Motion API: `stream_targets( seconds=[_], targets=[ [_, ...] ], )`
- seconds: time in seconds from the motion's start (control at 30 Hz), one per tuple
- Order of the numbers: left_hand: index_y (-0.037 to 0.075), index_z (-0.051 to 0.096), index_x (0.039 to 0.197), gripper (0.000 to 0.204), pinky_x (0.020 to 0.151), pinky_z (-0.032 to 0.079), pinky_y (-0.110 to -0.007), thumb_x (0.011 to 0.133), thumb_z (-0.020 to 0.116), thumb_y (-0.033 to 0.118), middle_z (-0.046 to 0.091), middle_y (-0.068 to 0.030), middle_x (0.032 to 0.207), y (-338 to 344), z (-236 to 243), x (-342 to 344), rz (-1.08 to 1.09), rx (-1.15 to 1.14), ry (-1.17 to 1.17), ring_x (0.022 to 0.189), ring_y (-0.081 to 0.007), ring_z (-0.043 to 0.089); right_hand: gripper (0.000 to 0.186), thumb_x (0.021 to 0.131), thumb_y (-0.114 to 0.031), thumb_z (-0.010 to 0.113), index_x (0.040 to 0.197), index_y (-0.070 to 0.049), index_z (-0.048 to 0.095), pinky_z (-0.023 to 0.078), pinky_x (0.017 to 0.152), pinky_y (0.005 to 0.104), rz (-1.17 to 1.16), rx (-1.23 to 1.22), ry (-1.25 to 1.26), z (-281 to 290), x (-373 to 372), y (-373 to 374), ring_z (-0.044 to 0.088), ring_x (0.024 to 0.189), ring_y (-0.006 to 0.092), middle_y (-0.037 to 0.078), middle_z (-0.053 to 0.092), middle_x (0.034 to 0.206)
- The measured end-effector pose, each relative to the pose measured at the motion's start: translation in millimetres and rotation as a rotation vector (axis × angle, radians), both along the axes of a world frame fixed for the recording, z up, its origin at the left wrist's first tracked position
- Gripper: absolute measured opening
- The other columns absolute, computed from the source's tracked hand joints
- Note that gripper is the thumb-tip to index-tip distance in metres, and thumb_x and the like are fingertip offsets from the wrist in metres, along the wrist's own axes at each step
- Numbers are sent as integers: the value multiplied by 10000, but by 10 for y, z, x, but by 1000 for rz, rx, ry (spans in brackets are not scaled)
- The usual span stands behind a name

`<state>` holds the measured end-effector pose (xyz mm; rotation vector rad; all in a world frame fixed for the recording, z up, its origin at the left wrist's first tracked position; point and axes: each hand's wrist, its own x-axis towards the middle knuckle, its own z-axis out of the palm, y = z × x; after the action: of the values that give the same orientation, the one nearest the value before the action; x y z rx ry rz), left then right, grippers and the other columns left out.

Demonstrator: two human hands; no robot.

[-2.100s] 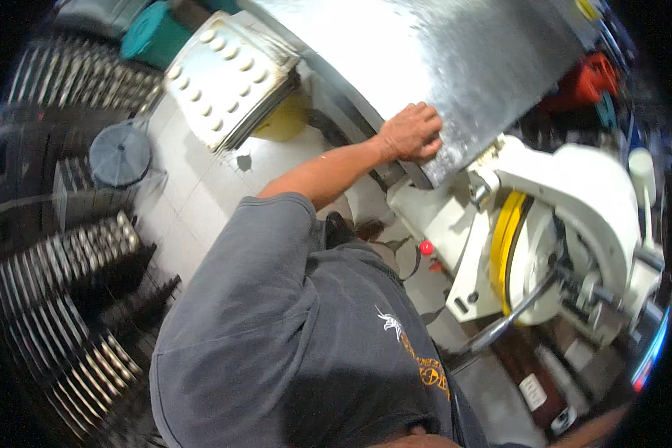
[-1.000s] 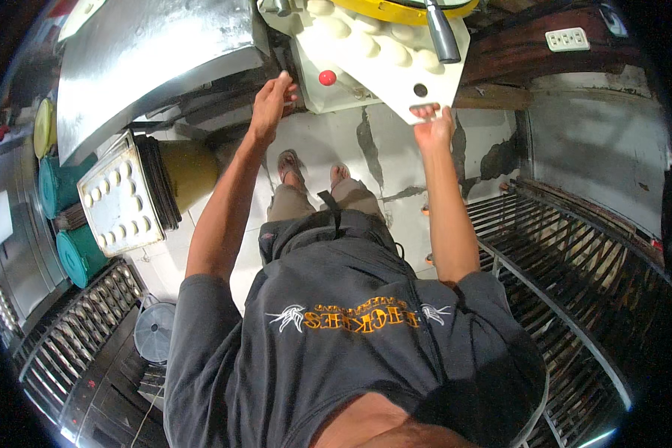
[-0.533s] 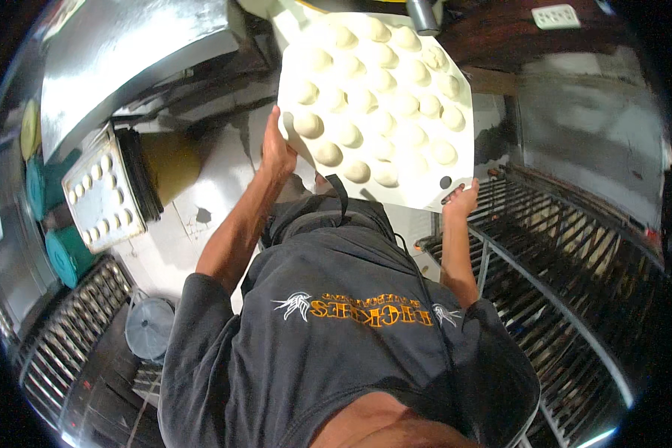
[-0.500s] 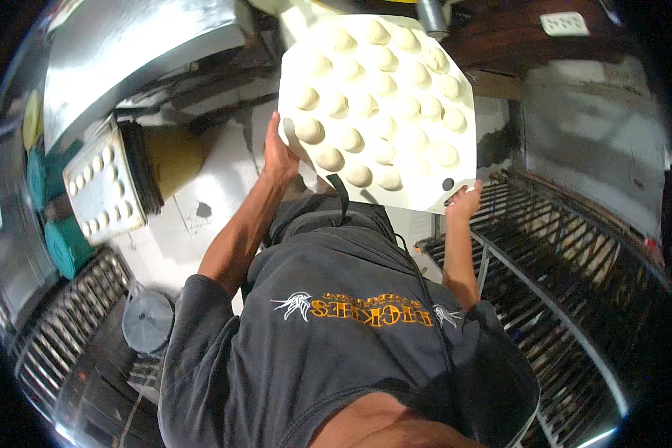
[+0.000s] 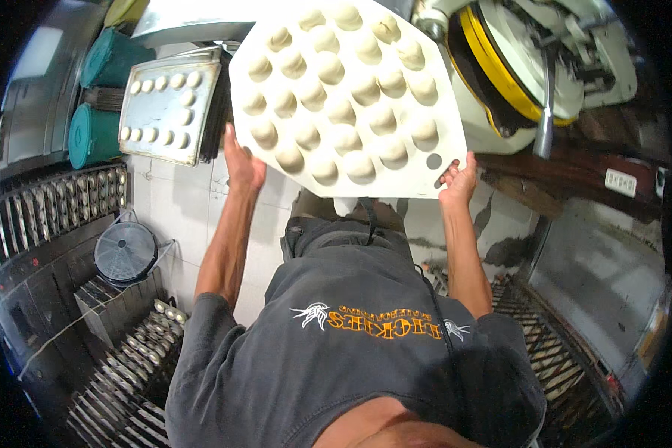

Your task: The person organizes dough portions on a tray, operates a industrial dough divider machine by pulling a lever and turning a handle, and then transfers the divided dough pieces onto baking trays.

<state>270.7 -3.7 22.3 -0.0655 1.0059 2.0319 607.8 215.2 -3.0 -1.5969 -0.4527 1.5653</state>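
A flat white board (image 5: 407,170) with cut corners and a round hole near its right corner is held level out in front of me. Rows of round, pale dough balls (image 5: 361,167) cover it. On its left edge sits my left hand (image 5: 245,166), closed, thumb up along the side and fingers mostly out of sight underneath. At the near right corner, beside the hole, my right hand (image 5: 459,181) grips the board, some fingertips showing through a slot there.
Left stands a stack of metal trays (image 5: 157,112), the top one bearing small dough pieces, beside teal bins (image 5: 93,138). A machine with a yellow ring (image 5: 493,63) and grey lever (image 5: 546,112) is far right. Racks (image 5: 138,373) and a round fan (image 5: 125,252) are lower left.
My body has turned left, bringing the yellow-ringed machine into view beside the board. Both hands still hold the board, which now sits a little further left in the picture.
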Motion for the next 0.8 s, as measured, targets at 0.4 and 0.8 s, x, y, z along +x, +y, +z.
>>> stream_targets(
  seconds=[0.4,0.8],
  targets=[
    [40,485,1364,483,944,555,-400,1020,590,362,625,-112,1210,746,-437,-996,-87,-256,-8,1106,-263,630,307,1026,-309,567,1098,-10,577,542,812,365,1016,15,101,201,-2367,-20,667,864,224,92,664,896],
    [81,517,1092,143,714,505,-440,1053,440,195,568,-75,951,1029,-678,-2430,496,-107,-211,774,-210,584,632,956,-284,619,1469,37,435,372,1149,456,1164,1032,-1083,129,-3815,1645,480,1368,410,267,532,1440]
  ],
)
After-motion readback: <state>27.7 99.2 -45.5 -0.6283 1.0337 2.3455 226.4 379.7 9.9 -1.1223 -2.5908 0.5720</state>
